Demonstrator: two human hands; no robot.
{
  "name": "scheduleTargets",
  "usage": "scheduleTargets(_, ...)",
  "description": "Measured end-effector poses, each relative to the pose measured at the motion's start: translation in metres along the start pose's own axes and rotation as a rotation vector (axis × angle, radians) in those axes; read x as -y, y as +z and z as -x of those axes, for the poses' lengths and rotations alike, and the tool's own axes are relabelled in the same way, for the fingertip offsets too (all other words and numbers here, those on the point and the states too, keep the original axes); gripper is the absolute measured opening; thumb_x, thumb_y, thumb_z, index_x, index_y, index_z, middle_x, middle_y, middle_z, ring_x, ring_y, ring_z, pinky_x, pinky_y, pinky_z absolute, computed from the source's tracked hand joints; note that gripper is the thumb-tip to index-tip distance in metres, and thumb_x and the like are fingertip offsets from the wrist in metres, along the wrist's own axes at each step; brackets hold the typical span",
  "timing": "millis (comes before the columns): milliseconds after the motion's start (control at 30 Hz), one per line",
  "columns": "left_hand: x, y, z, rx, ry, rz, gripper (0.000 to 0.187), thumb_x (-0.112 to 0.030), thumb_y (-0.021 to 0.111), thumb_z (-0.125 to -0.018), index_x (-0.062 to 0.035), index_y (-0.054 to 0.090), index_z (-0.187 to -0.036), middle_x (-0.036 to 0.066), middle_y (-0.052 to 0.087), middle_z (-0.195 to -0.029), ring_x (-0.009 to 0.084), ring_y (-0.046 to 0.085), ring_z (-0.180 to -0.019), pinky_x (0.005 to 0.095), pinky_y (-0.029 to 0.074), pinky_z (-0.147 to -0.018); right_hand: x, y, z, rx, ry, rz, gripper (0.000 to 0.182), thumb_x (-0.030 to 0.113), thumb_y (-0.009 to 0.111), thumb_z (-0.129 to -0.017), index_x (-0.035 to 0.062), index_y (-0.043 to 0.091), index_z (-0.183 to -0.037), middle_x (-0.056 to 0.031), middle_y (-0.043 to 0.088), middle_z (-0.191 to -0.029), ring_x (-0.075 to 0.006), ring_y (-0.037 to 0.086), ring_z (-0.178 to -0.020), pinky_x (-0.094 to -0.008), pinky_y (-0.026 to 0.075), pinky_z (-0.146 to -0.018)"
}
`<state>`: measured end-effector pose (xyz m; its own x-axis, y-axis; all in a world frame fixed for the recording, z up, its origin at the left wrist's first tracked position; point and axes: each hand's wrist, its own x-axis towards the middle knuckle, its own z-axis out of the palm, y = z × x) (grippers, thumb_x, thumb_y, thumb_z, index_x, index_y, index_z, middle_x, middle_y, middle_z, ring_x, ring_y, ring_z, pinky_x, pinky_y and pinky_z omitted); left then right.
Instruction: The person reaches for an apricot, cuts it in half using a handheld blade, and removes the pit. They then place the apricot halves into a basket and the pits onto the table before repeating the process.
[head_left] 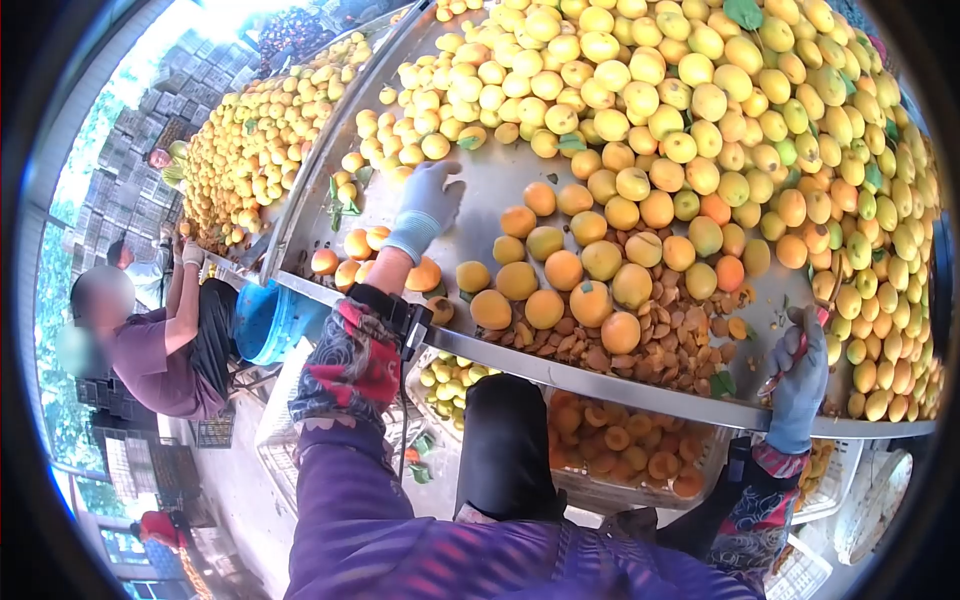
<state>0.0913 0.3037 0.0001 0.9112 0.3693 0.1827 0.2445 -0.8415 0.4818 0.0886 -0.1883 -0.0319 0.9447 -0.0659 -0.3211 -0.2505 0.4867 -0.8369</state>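
Observation:
My left hand [428, 205], in a pale grey-blue glove, reaches over the metal table [490, 185] with its fingers apart and nothing visible in them. It is close to the near edge of a big heap of yellow apricots [610, 70]. A few orange apricots [358, 243] lie by my left wrist. My right hand [800, 375], gloved as well, is closed around a small red-handled tool [803, 345] at the table's front right; most of it is hidden by the fingers. Between my hands lie loose apricots [602, 260] and a pile of brown apricot pits [675, 335].
Below the table edge stands a crate of halved apricots [620, 440], with a basket of greenish-yellow fruit [455, 385] beside it. A blue bucket [268, 322] stands to the left. A co-worker [165, 350] sits at another fruit-covered table [270, 130]. Stacked crates [125, 190] are behind.

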Motion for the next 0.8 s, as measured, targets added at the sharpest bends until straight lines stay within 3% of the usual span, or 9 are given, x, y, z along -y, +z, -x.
scheduleTargets(33, 0.018, -0.001, -0.009, 0.01, -0.015, -0.133, 0.036, -0.026, 0.067, -0.081, -0.0039, 0.061, -0.108, 0.017, 0.057, -0.106, 0.0289, 0.063, -0.083, 0.0363, 0.051, -0.074, -0.001, 0.0, 0.0, 0.0, 0.0, 0.002, 0.03, 0.033, 0.053, -0.094, 0.0036, 0.057, -0.097, 0.0054, 0.036, -0.057, -0.0063, 0.032, -0.042, -0.0224, 0.026, -0.037)
scheduleTargets(133, 0.061, 0.008, -0.031, 0.095, -0.209, -0.277, 0.044, -0.024, 0.07, -0.076, -0.0059, 0.058, -0.114, 0.02, 0.054, -0.107, 0.033, 0.059, -0.094, 0.0371, 0.048, -0.083, -0.001, 0.004, 0.002, -0.028, -0.026, 0.003, 0.031, 0.034, 0.052, -0.095, 0.0037, 0.056, -0.097, 0.0053, 0.036, -0.057, -0.0061, 0.032, -0.041, -0.0225, 0.026, -0.037)
scheduleTargets(267, 0.022, -0.013, -0.032, 0.352, -0.238, -0.627, 0.062, -0.042, 0.077, -0.067, 0.0026, 0.059, -0.106, 0.027, 0.049, -0.114, 0.0389, 0.055, -0.1, 0.042, 0.048, -0.085, -0.001, 0.015, 0.008, -0.059, -0.092, 0.048, 0.032, 0.035, 0.052, -0.095, 0.0037, 0.056, -0.096, 0.0048, 0.037, -0.057, -0.006, 0.032, -0.041, -0.0226, 0.027, -0.036)
scheduleTargets(333, 0.056, 0.006, -0.035, 0.238, -0.396, -0.308, 0.065, -0.035, 0.077, -0.067, 0.0002, 0.053, -0.116, 0.03, 0.041, -0.123, 0.0411, 0.054, -0.103, 0.0422, 0.048, -0.089, -0.003, 0.006, 0.003, -0.05, -0.048, 0.039, 0.032, 0.036, 0.052, -0.095, 0.004, 0.055, -0.095, 0.0041, 0.037, -0.058, -0.006, 0.033, -0.041, -0.0226, 0.028, -0.036)
scheduleTargets(533, 0.059, -0.001, -0.033, 0.167, -0.522, -0.299, 0.08, -0.032, 0.078, -0.06, -0.0046, 0.045, -0.127, 0.029, 0.033, -0.13, 0.0408, 0.054, -0.108, 0.0405, 0.047, -0.093, -0.001, 0.009, 0.006, -0.059, -0.057, 0.067, 0.03, 0.036, 0.052, -0.094, 0.0058, 0.054, -0.093, 0.0042, 0.038, -0.057, -0.0069, 0.034, -0.04, -0.0229, 0.03, -0.036)
scheduleTargets(600, 0.062, -0.006, -0.03, 0.143, -0.502, -0.297, 0.078, -0.033, 0.078, -0.059, -0.0046, 0.045, -0.124, 0.03, 0.043, -0.124, 0.0414, 0.055, -0.105, 0.0404, 0.048, -0.09, 0.0, 0.003, 0.007, -0.034, -0.006, 0.012, 0.025, 0.029, 0.054, -0.093, 0.0047, 0.055, -0.099, 0.0013, 0.041, -0.063, -0.0082, 0.039, -0.044, -0.0227, 0.031, -0.038)
scheduleTargets(667, 0.068, 0.0, -0.026, 0.155, -0.383, -0.275, 0.065, -0.028, 0.075, -0.062, -0.0028, 0.049, -0.116, 0.027, 0.058, -0.108, 0.0402, 0.056, -0.104, 0.0416, 0.048, -0.086, -0.01, -0.007, 0.009, 0.159, -0.311, 0.241, 0.021, 0.018, 0.051, -0.094, 0.0021, 0.055, -0.107, -0.0019, 0.049, -0.075, -0.0083, 0.041, -0.05, -0.0217, 0.033, -0.042)
scheduleTargets(733, 0.097, 0.023, -0.03, 0.162, -0.133, -0.13, 0.048, -0.019, 0.073, -0.067, -0.0022, 0.054, -0.107, 0.019, 0.063, -0.099, 0.0364, 0.063, -0.088, 0.0411, 0.05, -0.079, -0.011, 0.001, 0.017, 0.091, -0.519, 0.505, 0.022, 0.009, 0.047, -0.094, 0.0, 0.054, -0.113, -0.0038, 0.052, -0.088, -0.0076, 0.041, -0.056, -0.0209, 0.035, -0.045)
scheduleTargets(800, 0.018, 0.003, -0.011, 0.437, -0.439, 0.328, 0.05, -0.012, 0.071, -0.071, -0.0057, 0.048, -0.116, 0.014, 0.055, -0.104, 0.0265, 0.062, -0.083, 0.0354, 0.055, -0.048, -0.02, -0.02, -0.001, 0.109, -0.517, 0.489, 0.023, 0.012, 0.047, -0.095, -0.0006, 0.054, -0.112, -0.0031, 0.054, -0.088, -0.0069, 0.04, -0.055, -0.0211, 0.036, -0.045)
